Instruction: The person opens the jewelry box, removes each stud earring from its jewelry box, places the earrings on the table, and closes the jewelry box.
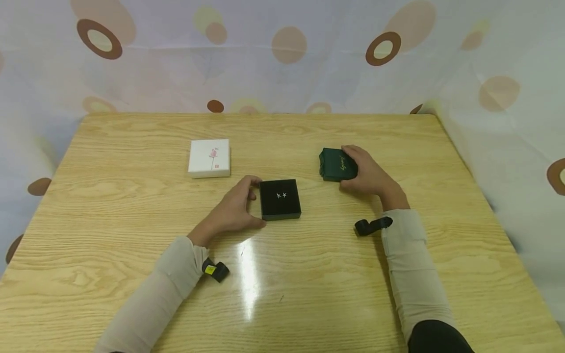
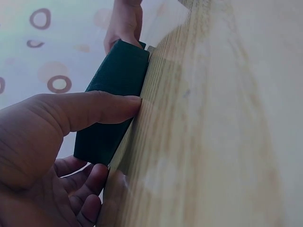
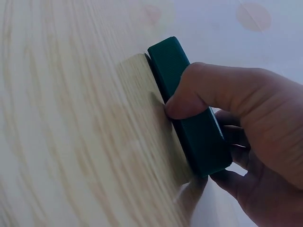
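In the head view, a small square jewelry box base [image 1: 280, 208] lies on the table with a black pad facing up. Two tiny silvery star-shaped earrings [image 1: 281, 195] sit on that pad. My left hand [image 1: 236, 205] holds the base by its left end, thumb at the front side and fingers at the back. The left wrist view shows the dark green side of the base [image 2: 125, 66] beyond the thumb. My right hand [image 1: 367, 171] grips a dark green box lid [image 1: 337, 164] with gold lettering and a bow on its left side; thumb in front, fingers behind.
A white box [image 1: 209, 158] with a pink flower print stands at the back left of the wooden table [image 1: 291, 289]. Behind the table hangs a pale curtain [image 1: 247, 59] with brown circles. A small black camera is strapped at each wrist.
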The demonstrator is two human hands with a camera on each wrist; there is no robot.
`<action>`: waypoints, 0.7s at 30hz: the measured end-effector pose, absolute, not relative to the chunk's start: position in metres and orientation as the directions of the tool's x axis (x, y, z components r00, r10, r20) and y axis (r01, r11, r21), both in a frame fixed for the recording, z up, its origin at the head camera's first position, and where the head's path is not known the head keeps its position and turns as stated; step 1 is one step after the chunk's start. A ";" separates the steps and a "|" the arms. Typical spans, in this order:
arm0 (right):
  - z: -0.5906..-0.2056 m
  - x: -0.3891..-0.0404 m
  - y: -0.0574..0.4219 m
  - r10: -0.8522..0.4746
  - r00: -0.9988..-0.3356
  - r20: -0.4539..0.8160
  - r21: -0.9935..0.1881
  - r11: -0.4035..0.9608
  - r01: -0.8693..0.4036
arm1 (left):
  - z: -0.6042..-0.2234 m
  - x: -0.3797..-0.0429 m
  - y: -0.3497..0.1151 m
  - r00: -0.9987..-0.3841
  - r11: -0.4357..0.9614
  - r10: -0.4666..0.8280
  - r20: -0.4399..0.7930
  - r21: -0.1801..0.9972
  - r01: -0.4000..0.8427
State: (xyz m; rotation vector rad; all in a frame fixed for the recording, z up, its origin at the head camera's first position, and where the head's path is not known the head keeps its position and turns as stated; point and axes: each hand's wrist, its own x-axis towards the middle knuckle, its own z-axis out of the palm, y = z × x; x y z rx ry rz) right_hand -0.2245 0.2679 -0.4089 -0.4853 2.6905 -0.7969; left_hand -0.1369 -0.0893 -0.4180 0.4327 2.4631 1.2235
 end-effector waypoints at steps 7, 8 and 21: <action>-0.410 -0.226 0.271 -0.392 -0.897 -0.204 -0.579 0.787 -0.212 | -0.419 -0.138 -0.090 -0.891 0.587 0.421 -0.170 0.800 0.125; -0.410 -0.226 0.272 -0.392 -0.897 -0.207 -0.581 0.787 -0.209 | -0.419 -0.138 -0.090 -0.890 0.587 0.422 -0.171 0.800 0.125; -0.391 -0.220 0.260 -0.429 -0.899 -0.088 -0.587 0.751 -0.301 | -0.420 -0.138 -0.090 -0.889 0.585 0.422 -0.180 0.803 0.115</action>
